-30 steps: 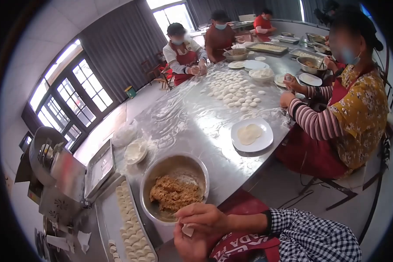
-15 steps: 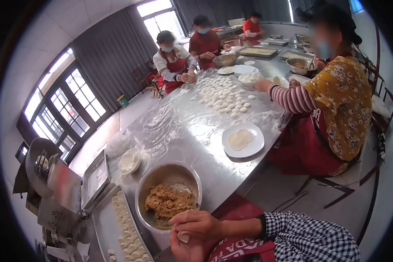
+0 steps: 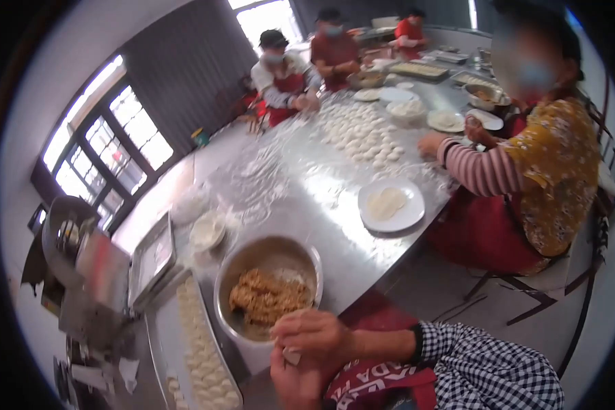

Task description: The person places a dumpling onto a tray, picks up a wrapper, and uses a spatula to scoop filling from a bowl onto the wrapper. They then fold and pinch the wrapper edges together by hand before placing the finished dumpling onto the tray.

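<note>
Both of my hands meet at the near rim of a steel bowl (image 3: 225, 321) of brown minced filling (image 3: 270, 295). Between them a small bit of a white dumpling (image 3: 292, 357) shows; most of it is hidden by fingers. My right hand (image 3: 316, 335) lies over it with bent fingers pressed together. Below, my left hand (image 3: 296, 384) is closed around its underside. Left of the bowl, a metal tray (image 3: 164, 338) carries rows of finished dumplings (image 3: 205, 355).
A white plate with flat wrappers (image 3: 388, 203) lies right on the floured steel table (image 3: 307, 232). Farther back are many dough rounds (image 3: 362, 133). A flour bowl (image 3: 207, 232) and another tray (image 3: 152, 263) stand left. A co-worker (image 3: 526, 178) sits at right; several others work beyond.
The view has shifted slightly, so the table and people appear farther right. My hands stay together on the dumpling. The co-worker at right has raised one hand into view.
</note>
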`<action>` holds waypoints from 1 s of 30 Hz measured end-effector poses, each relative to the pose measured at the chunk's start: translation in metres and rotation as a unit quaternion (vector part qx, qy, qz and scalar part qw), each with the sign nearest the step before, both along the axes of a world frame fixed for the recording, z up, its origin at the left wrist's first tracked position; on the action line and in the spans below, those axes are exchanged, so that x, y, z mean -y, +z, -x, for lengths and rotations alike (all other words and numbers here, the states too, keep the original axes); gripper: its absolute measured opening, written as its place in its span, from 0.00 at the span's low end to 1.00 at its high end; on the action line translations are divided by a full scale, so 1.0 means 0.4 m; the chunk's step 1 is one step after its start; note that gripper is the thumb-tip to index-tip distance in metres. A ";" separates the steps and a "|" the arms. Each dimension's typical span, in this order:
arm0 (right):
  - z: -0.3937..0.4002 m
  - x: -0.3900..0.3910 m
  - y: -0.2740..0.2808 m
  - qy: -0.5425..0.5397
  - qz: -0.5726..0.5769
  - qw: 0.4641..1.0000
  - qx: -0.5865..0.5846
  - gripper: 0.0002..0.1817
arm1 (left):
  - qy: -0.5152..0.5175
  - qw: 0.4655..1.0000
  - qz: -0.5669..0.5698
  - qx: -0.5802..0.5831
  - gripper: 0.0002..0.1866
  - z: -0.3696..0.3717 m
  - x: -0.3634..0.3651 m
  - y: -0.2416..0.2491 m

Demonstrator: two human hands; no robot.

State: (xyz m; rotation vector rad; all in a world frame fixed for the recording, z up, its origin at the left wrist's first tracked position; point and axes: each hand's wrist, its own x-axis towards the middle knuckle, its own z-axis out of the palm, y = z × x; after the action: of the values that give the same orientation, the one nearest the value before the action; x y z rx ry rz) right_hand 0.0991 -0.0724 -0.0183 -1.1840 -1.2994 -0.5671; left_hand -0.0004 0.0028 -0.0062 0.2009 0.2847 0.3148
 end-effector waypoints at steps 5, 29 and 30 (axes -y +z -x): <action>0.006 0.023 0.041 0.009 0.033 0.999 -0.033 0.17 | -0.010 0.997 -0.047 0.052 0.16 0.024 0.011 0.023; 0.004 0.006 0.058 0.007 0.046 0.998 0.045 0.15 | 0.010 0.994 -0.110 0.014 0.18 0.019 0.026 0.032; 0.006 0.007 0.059 0.028 0.044 0.999 0.007 0.15 | -0.001 0.992 -0.121 0.031 0.19 0.021 0.028 0.035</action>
State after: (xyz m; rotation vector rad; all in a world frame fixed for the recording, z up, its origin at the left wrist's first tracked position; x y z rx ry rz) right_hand 0.0967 -0.0753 0.0054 -1.2126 -1.3767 -0.4818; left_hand -0.0086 -0.0083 0.0077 0.4298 0.1843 0.3536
